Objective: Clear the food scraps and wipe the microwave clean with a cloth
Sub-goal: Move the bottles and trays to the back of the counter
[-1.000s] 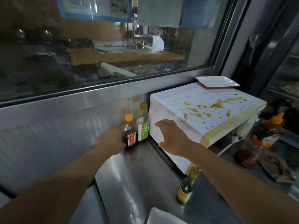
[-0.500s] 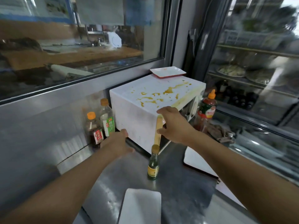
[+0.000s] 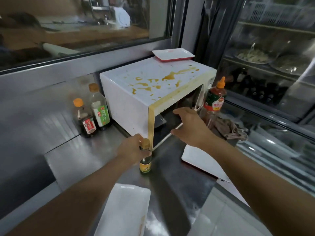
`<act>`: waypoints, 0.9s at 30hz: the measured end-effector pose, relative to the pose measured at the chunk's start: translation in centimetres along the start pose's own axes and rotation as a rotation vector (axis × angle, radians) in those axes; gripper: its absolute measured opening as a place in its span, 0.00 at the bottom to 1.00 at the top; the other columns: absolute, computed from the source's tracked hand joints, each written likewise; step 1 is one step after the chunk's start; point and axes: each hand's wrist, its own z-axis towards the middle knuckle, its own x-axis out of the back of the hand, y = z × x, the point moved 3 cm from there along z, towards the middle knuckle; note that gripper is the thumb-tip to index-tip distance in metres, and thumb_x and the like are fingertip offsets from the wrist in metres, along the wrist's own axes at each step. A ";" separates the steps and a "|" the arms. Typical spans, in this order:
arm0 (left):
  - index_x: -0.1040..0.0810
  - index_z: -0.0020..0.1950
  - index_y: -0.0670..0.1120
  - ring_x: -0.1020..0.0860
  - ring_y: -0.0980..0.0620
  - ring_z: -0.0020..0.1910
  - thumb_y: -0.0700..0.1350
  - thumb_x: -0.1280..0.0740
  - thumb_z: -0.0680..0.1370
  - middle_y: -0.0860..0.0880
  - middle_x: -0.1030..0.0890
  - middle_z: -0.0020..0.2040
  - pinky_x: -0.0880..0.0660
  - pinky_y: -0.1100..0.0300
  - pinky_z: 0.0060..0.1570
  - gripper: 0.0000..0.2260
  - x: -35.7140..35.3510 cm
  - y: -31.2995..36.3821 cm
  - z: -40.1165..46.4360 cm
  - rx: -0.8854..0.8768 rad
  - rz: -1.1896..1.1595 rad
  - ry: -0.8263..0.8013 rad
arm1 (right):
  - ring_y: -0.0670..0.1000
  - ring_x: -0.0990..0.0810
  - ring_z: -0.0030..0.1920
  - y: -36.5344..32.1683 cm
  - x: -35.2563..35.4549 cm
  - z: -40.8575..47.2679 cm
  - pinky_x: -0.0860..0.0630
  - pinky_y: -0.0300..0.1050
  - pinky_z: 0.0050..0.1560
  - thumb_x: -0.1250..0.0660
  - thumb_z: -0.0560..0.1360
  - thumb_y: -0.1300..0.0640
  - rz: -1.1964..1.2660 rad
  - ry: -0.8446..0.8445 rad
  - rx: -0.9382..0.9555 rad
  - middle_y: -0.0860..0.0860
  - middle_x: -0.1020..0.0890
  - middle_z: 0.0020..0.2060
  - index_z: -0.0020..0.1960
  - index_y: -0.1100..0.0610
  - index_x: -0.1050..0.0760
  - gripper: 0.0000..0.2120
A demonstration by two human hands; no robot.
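Standing on the steel desk (image 3: 95,155) against its back edge, the white microwave (image 3: 129,103) is showing orange-brown sauce splashes (image 3: 170,76) across its top and a yellowed front frame. A white plate with a red rim (image 3: 173,54) is resting on the rear of its top. The left hand (image 3: 134,150) is curling its grip around the neck of a small green bottle with a gold cap (image 3: 145,160), which is standing just at the microwave's near front corner. The right hand (image 3: 190,126) is reaching in front of the microwave's dark opening with fingers spread and relaxed, pinching nothing; whether it is touching the lower front rail cannot be told.

Two bottles are standing beside the microwave's left wall near the desk's back edge: a dark sauce bottle with an orange cap (image 3: 85,119) and a taller clear bottle with a green label (image 3: 99,108). A red sauce bottle with an orange nozzle (image 3: 214,101) is crowding the microwave's right front, just beyond the right hand. A brownish cloth (image 3: 228,128) is lying crumpled behind that bottle, towards the desk's right edge. A white tray (image 3: 201,162) is lying under the right forearm, and another white tray (image 3: 124,210) is sitting at the near edge between the two arms. A glass-fronted cabinet (image 3: 272,65) is holding covered dishes to the right.
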 end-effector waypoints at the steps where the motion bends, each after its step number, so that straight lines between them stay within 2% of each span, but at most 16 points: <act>1: 0.27 0.49 0.49 0.23 0.49 0.47 0.53 0.25 0.67 0.51 0.22 0.45 0.31 0.59 0.41 0.17 -0.4 0.2 0.1 0.009 0.009 0.011 | 0.57 0.34 0.67 0.7 -0.2 0.2 0.33 0.49 0.66 0.27 0.70 0.55 0.004 -0.005 0.003 0.57 0.31 0.67 0.70 0.61 0.35 0.32; 7: 0.24 0.42 0.47 0.22 0.47 0.45 0.49 0.27 0.68 0.48 0.21 0.42 0.27 0.57 0.41 0.10 -1.4 1.2 0.1 0.103 0.077 0.137 | 0.56 0.35 0.69 5.5 -0.3 1.5 0.33 0.47 0.67 0.29 0.72 0.55 0.033 -0.036 -0.011 0.57 0.31 0.68 0.70 0.60 0.35 0.31; 11: 0.29 0.35 0.52 0.23 0.49 0.41 0.49 0.25 0.66 0.51 0.23 0.38 0.29 0.60 0.36 0.12 -1.5 2.0 -0.5 0.160 0.096 0.156 | 0.57 0.32 0.67 8.0 0.4 2.3 0.31 0.50 0.66 0.28 0.71 0.55 0.041 -0.033 -0.012 0.57 0.30 0.67 0.70 0.60 0.34 0.30; 15: 0.28 0.34 0.53 0.23 0.50 0.40 0.48 0.26 0.66 0.51 0.22 0.38 0.28 0.60 0.35 0.10 -1.9 4.0 -1.0 0.159 0.089 0.171 | 0.58 0.29 0.65 10.6 1.5 3.0 0.31 0.48 0.64 0.27 0.71 0.55 0.066 -0.009 -0.020 0.58 0.28 0.65 0.69 0.61 0.33 0.30; 18: 0.30 0.31 0.53 0.22 0.48 0.40 0.47 0.26 0.67 0.50 0.22 0.36 0.26 0.58 0.37 0.13 -2.0 6.1 -0.9 0.127 0.057 0.177 | 0.58 0.28 0.64 13.1 2.5 3.7 0.32 0.45 0.61 0.27 0.70 0.55 0.059 -0.004 -0.039 0.59 0.27 0.64 0.68 0.62 0.32 0.29; 19: 0.31 0.31 0.52 0.22 0.47 0.40 0.47 0.26 0.67 0.49 0.22 0.36 0.26 0.57 0.38 0.14 -1.9 6.8 -0.7 0.116 0.043 0.178 | 0.59 0.27 0.63 14.1 2.8 4.0 0.31 0.45 0.58 0.27 0.70 0.55 0.057 0.002 -0.051 0.59 0.25 0.61 0.65 0.62 0.30 0.27; 21: 0.30 0.32 0.52 0.22 0.47 0.41 0.47 0.26 0.67 0.49 0.22 0.37 0.28 0.58 0.38 0.12 -1.9 8.5 -0.2 0.093 0.028 0.183 | 0.60 0.23 0.54 16.0 3.5 4.4 0.30 0.44 0.47 0.27 0.68 0.56 0.064 0.042 -0.089 0.59 0.23 0.50 0.52 0.61 0.26 0.17; 22: 0.28 0.34 0.51 0.23 0.47 0.41 0.48 0.26 0.67 0.48 0.21 0.38 0.28 0.58 0.38 0.11 -1.9 9.4 0.1 0.084 0.023 0.190 | 0.60 0.23 0.51 17.0 3.8 4.6 0.30 0.44 0.44 0.27 0.67 0.57 0.079 0.070 -0.120 0.58 0.23 0.47 0.47 0.61 0.28 0.14; 23: 0.28 0.34 0.51 0.23 0.47 0.41 0.48 0.26 0.67 0.48 0.21 0.38 0.28 0.58 0.38 0.10 -1.9 10.3 0.6 0.076 0.017 0.200 | 0.60 0.23 0.50 17.9 4.0 4.7 0.30 0.44 0.44 0.27 0.67 0.57 0.109 0.101 -0.153 0.58 0.23 0.46 0.46 0.61 0.29 0.15; 25: 0.27 0.35 0.51 0.22 0.47 0.42 0.48 0.25 0.67 0.48 0.21 0.38 0.26 0.56 0.39 0.10 -1.9 12.0 1.5 0.047 0.002 0.217 | 0.60 0.25 0.53 19.8 4.2 5.0 0.27 0.47 0.50 0.26 0.66 0.55 0.183 0.152 -0.213 0.59 0.25 0.52 0.56 0.62 0.29 0.23; 27: 0.27 0.35 0.54 0.22 0.47 0.42 0.47 0.25 0.67 0.50 0.21 0.38 0.23 0.53 0.42 0.11 -2.0 13.6 2.5 0.030 -0.030 0.220 | 0.59 0.28 0.58 21.4 4.3 5.5 0.28 0.49 0.56 0.25 0.65 0.54 0.226 0.187 -0.278 0.60 0.29 0.58 0.66 0.59 0.35 0.34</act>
